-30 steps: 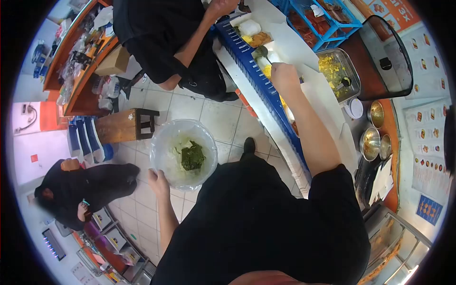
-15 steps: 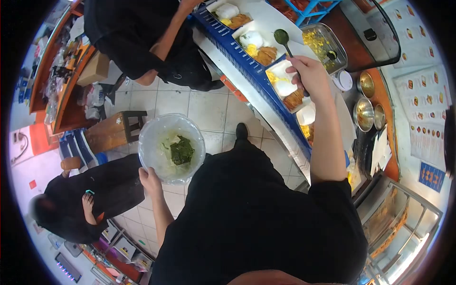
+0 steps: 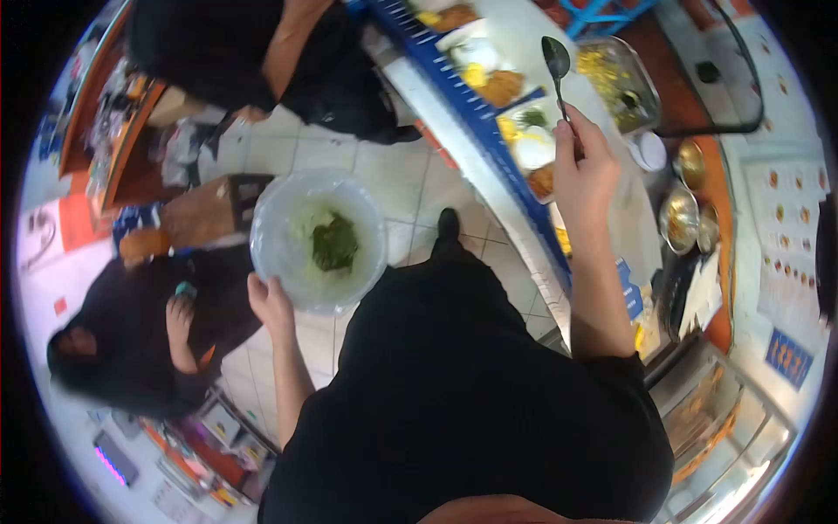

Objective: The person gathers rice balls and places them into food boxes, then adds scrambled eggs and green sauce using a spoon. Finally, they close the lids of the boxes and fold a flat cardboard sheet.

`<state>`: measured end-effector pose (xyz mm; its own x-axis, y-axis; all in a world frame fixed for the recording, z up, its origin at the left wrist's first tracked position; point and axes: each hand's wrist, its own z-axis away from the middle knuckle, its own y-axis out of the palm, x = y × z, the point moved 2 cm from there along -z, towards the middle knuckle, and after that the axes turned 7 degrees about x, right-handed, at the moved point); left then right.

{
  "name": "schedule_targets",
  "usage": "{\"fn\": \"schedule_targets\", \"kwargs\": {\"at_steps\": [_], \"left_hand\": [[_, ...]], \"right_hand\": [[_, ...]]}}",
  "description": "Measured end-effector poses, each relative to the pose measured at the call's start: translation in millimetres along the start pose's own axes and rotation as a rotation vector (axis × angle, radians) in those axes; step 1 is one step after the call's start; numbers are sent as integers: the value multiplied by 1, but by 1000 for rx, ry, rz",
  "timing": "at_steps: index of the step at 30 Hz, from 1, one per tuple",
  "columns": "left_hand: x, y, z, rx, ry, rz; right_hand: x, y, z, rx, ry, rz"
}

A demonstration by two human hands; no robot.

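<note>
My left hand (image 3: 272,304) grips the rim of a translucent tub (image 3: 288,253), which holds a dark green chopped mass (image 3: 334,244). My right hand (image 3: 587,162) is closed round the handle of a dark spoon (image 3: 556,58), its bowl now nearly bare with a little green on it. Below the spoon stand white food boxes along the counter. The nearest box holds white rice (image 3: 534,148) with green bits (image 3: 531,117) on top, yellow pieces and a browned item (image 3: 541,182). Another box farther up holds rice, yellow food and a browned piece (image 3: 503,87).
A metal tray (image 3: 649,103) of yellow food sits beyond the boxes, near a white round container (image 3: 648,151) and metal bowls (image 3: 679,218). One person in black stands at upper left (image 3: 209,61), another at lower left (image 3: 148,336). A wooden stool (image 3: 205,210) is behind the tub.
Green bits now lie on the nearest box's rice, and the spoon has lost its green load. My right hand has lifted slightly away from the box. The view has shifted a little.
</note>
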<state>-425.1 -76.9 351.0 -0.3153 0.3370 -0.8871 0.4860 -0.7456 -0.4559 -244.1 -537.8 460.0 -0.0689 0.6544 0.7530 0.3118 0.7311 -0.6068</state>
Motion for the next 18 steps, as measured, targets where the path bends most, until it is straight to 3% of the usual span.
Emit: {"fn": "schedule_targets", "kwargs": {"at_steps": [1,3,5,7,8,10,11,13,16,17,18], "left_hand": [[-15,10,3,-44,77,26],[-30,11,10,-56,48,-139],[-51,14,14,-90,123,-213],[-83,24,22,-70,109,-189],[-94,28,25,-70,151,-183],[-102,34,29,-60,185,-176],[-103,36,31,-38,196,-118],[-106,34,40,-12,202,-57],[-114,31,48,86,311,-14],[-108,28,50,87,281,20],[-102,25,53,88,251,54]], "right_hand": [[7,9,3,46,-12,-40],[22,42,22,539,20,-250],[55,67,37,1210,-5,-130],[65,103,57,1685,-183,-77],[67,121,63,1685,-190,-77],[73,158,74,1233,-420,41],[76,176,77,1238,-413,42],[80,201,84,984,-347,399],[86,208,123,1167,-514,368],[88,207,130,1161,-505,371],[90,205,138,1303,-432,327]]}}
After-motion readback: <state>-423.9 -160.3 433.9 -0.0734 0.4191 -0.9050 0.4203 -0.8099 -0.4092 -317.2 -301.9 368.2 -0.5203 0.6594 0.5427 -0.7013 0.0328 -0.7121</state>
